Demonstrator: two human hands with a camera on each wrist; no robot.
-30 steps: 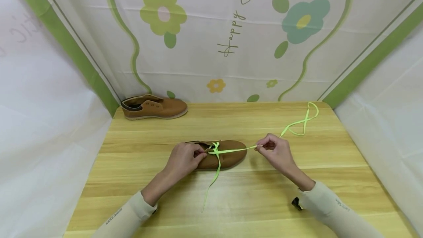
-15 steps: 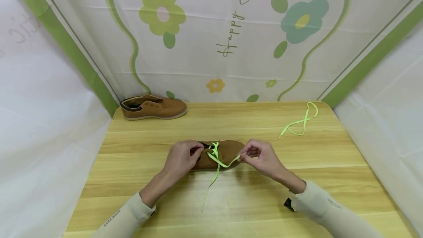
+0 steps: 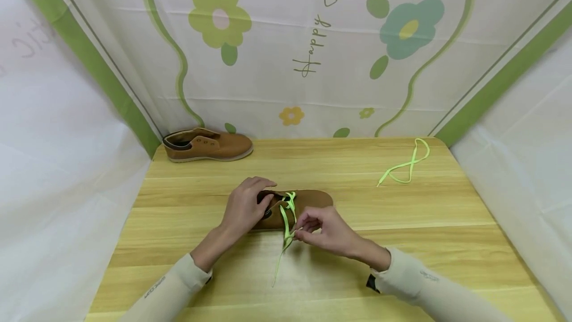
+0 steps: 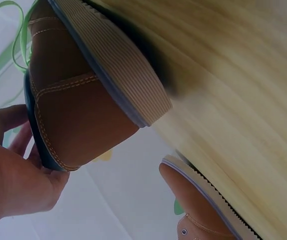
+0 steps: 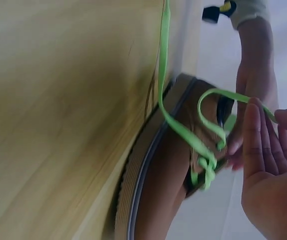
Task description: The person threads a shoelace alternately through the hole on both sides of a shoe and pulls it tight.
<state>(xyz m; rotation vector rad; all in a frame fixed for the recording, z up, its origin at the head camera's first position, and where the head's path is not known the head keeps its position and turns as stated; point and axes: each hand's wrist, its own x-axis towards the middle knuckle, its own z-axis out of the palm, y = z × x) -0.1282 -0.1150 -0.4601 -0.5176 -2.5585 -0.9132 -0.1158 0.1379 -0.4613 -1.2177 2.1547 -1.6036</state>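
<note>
A brown shoe (image 3: pixel 313 200) with a neon-green shoelace (image 3: pixel 285 220) through its eyelets lies mid-table, toe to the right. At its collar is my left hand (image 3: pixel 245 205), thumb and index finger spread apart over the opening; in the left wrist view, the hand (image 4: pixel 18 175) lies against the dark collar lining, some fingers hidden behind it. Just in front of the shoe, my right hand (image 3: pixel 328 230) pinches one length of the lace between thumb and fingers. The right wrist view shows that lace (image 5: pixel 203 107) looping up from an eyelet. Another lace end trails down the table.
A second brown shoe (image 3: pixel 210 145), without a lace, stands at the table's back left. A loose green shoelace (image 3: pixel 408 163) lies at the back right. White fabric walls with printed flowers (image 3: pixel 221 19) enclose the wooden table (image 3: pixel 357 282).
My right hand has moved left and toward me with the pinched lace, from beyond the toe to the shoe's near side. My left thumb and index finger have spread from their pinch.
</note>
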